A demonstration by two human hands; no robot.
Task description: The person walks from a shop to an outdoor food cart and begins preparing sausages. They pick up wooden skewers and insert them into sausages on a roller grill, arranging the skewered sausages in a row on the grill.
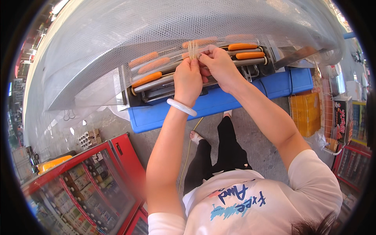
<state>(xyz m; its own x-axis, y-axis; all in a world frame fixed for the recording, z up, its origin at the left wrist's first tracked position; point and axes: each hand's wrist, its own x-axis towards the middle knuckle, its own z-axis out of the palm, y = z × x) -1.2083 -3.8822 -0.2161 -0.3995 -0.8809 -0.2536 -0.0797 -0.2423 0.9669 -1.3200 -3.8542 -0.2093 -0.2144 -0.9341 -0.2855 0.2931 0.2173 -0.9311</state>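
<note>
Both hands are together above a metal roller grill (pixel 152 84). My left hand (pixel 189 79), with a pale bangle at the wrist, grips a small upright bundle of thin sticks (pixel 193 50). My right hand (pixel 218 66) touches the bundle's right side with thumb and fingers; whether it holds a stick of its own cannot be told. Orange sausages on sticks lie along the rollers: one at the front left (pixel 147 79), two at the right (pixel 250 55), and several more behind mesh at the back left (pixel 154 65). The hands hide the middle of the grill.
White mesh netting (pixel 176 23) drapes over the grill's back and sides. The grill stands on a blue table (pixel 158 117). A red drinks cooler (pixel 129 152) is at lower left, a wire basket with a yellow box (pixel 307 114) at right. A yellow cord (pixel 188 149) crosses the floor.
</note>
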